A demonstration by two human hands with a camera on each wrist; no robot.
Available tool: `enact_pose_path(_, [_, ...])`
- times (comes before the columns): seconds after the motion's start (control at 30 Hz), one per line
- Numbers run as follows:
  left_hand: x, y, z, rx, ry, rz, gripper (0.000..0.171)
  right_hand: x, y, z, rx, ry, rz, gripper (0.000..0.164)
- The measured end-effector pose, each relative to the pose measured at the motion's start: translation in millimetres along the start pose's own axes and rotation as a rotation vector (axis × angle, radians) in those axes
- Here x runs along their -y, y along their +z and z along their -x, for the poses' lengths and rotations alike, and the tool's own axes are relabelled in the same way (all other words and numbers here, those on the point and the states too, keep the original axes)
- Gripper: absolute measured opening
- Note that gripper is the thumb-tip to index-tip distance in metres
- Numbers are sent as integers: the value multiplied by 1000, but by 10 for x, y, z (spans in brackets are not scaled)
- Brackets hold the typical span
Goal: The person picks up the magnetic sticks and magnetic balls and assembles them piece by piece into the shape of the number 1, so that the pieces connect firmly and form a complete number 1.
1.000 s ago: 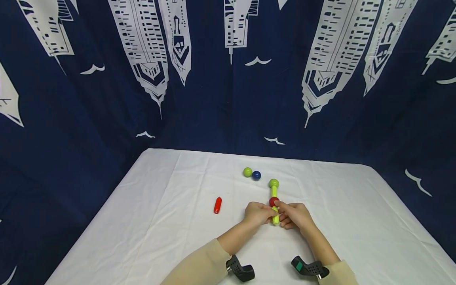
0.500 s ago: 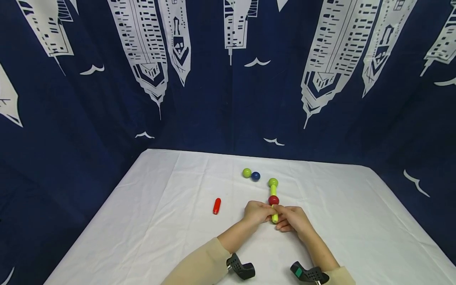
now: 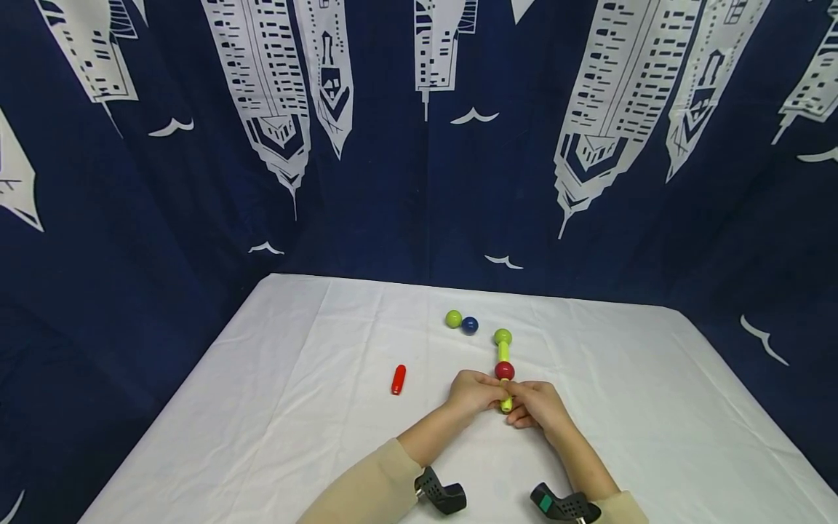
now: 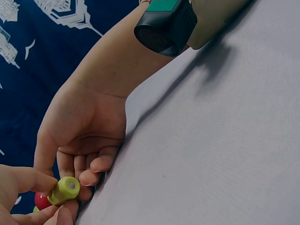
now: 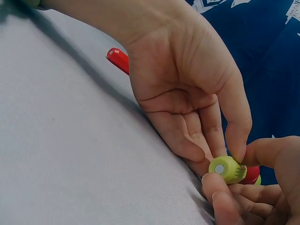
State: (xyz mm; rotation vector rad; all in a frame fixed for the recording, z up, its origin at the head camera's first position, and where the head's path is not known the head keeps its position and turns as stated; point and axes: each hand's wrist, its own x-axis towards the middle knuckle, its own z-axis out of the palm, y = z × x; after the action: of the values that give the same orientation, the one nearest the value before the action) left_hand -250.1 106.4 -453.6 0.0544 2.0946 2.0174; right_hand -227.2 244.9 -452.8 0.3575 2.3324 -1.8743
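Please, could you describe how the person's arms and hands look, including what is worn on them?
Beige sleeves cover part of both forearms; the left hand and right hand are bare, without gloves. Beside each cuff sits a bent black device with small holes; the right one shows a green patch. No cables are visible.

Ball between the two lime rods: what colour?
The ball is red, clearest in the head view.

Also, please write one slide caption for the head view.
Left hand and right hand hold a yellow-green stick beside a red ball; a red stick lies apart.
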Motion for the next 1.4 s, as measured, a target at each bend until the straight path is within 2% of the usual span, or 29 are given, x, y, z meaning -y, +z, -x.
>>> enact_pose_path(0.17, [-20,-23,-17,16,1,-55,7,-5,12,-22,-26,-19,26,34])
enact_pose_path(0.33, [-64,-85,-65,-11,16,-114,7,14,2,-60,-42,-35,57,32])
enact_pose_path(0.67, [-120,-193,-182,-67,20,-113,10,53,-53,-215,-82,-21,95,32])
enact_pose_path(0.87, [-159,-239,-275,-98,17,-95,12,43,-61,-269,-87,-26,68,33])
enact_pose_path(1.0, [-221,-270,-379,-128,35,-142,13,23,-63,-282,-106,-44,71,33])
enact_pose_path(1.1, [-291,-308,-462,-160,80,-212,12,17,-62,-289,-111,-53,87,33])
enact_pose_path(1.2, [-370,-352,-542,-202,153,-312,12,11,-64,-292,-108,-49,90,34])
enact_pose_path(1.3, [-437,-391,-632,-210,271,-484,15,0,-66,-293,-110,-41,88,34])
enact_pose_path(1.4, [-496,-430,-745,-165,413,-707,20,-8,-74,-291,-110,-40,94,35])
